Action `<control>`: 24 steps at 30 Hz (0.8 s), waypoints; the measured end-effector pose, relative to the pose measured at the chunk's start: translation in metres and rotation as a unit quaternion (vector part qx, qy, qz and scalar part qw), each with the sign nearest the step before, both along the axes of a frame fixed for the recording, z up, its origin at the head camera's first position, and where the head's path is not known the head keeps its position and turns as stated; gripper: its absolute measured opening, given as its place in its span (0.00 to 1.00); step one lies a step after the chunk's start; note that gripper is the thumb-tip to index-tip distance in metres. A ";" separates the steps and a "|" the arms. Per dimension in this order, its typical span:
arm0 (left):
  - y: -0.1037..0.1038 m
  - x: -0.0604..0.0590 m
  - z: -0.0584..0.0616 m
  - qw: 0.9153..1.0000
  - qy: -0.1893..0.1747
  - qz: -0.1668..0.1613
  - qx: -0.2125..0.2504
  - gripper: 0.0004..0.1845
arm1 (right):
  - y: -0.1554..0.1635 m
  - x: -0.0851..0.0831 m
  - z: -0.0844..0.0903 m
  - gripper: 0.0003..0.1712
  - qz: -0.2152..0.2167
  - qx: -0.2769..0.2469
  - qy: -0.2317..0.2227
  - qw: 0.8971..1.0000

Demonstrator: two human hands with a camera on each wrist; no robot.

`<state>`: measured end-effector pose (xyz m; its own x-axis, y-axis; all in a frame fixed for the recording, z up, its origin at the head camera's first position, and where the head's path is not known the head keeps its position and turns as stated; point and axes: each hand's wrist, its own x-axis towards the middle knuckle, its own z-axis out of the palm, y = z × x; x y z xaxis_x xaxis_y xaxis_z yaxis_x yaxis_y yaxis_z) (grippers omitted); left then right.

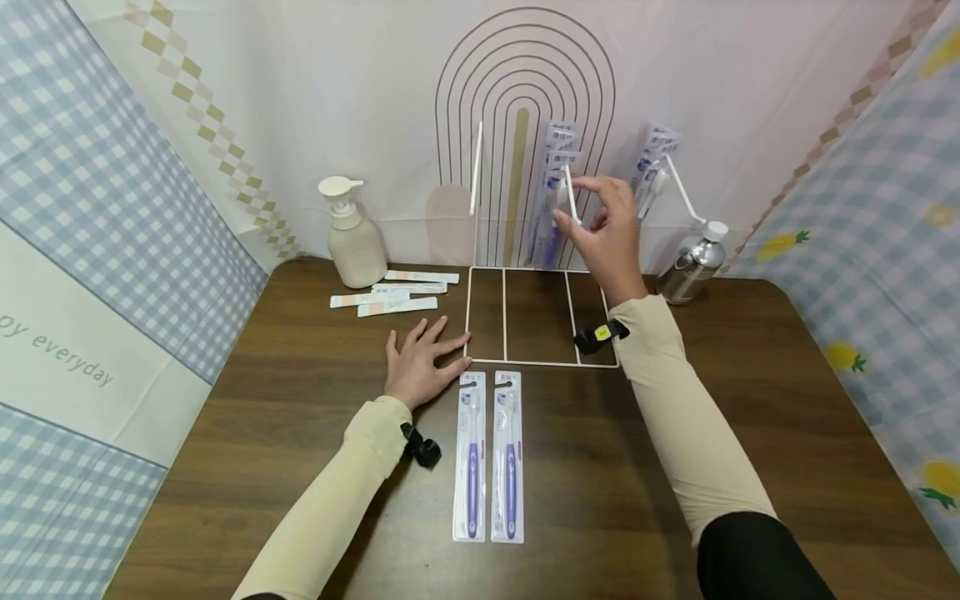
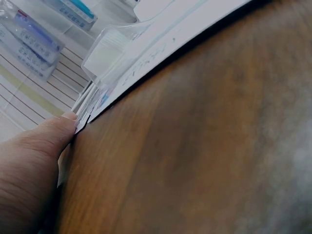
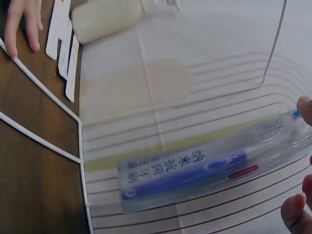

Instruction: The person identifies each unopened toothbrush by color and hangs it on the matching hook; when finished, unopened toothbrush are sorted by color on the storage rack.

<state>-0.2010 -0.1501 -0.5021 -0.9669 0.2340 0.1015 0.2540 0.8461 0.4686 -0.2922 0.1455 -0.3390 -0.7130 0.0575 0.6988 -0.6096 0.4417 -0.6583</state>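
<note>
From the head view, the right hand (image 1: 611,229) is raised at the back of a white wire rack (image 1: 540,312), its fingertips pinched on the top of a packaged toothbrush (image 1: 551,196) that hangs against one of the rack's upright prongs. More packs hang on a prong further right (image 1: 654,167). The left hand (image 1: 420,367) is laid flat on the counter (image 1: 300,417), fingers spread and straight, touching the rack's front left corner and holding nothing. Two packaged toothbrushes (image 1: 489,454) lie side by side just in front of the rack. A pump bottle (image 1: 352,233) and a metal bottle (image 1: 693,262) stand at the back.

In the left wrist view, only a thumb (image 2: 46,141) is seen, pressed against the edge of a pack on the wood.

In the right wrist view, the packaged toothbrush (image 3: 204,170) is seen lengthwise before the backdrop, with fingertips (image 3: 297,209) at its end; whether its hanging hole is on the prong cannot be told.

The pack could slip off and drop onto the rack base if it is released before the hole is seated. The light rack could be tipped or shifted by a sideways pull if the left hand's bracing is eased.
</note>
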 end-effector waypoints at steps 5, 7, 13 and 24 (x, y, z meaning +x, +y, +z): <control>0.000 0.000 0.000 1.000 0.000 -0.001 -0.001 0.28 | 0.000 0.033 -0.017 0.21 0.026 0.024 -0.024 0.999; 0.000 0.000 0.001 1.000 -0.005 -0.001 -0.002 0.28 | -0.002 0.051 -0.029 0.18 0.049 0.054 -0.044 0.996; 0.001 -0.001 0.003 1.000 -0.011 0.001 -0.008 0.28 | -0.013 0.108 -0.080 0.16 0.111 0.143 -0.151 0.972; 0.000 -0.003 0.003 1.000 -0.011 0.004 -0.009 0.28 | -0.025 0.155 -0.141 0.25 0.124 0.239 -0.276 0.923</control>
<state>-0.2036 -0.1499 -0.4996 -0.9706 0.2282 0.0761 0.2373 0.8562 0.4590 -0.1374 0.1206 -0.4804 -0.9178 -0.3755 0.1288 -0.3610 0.6544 -0.6645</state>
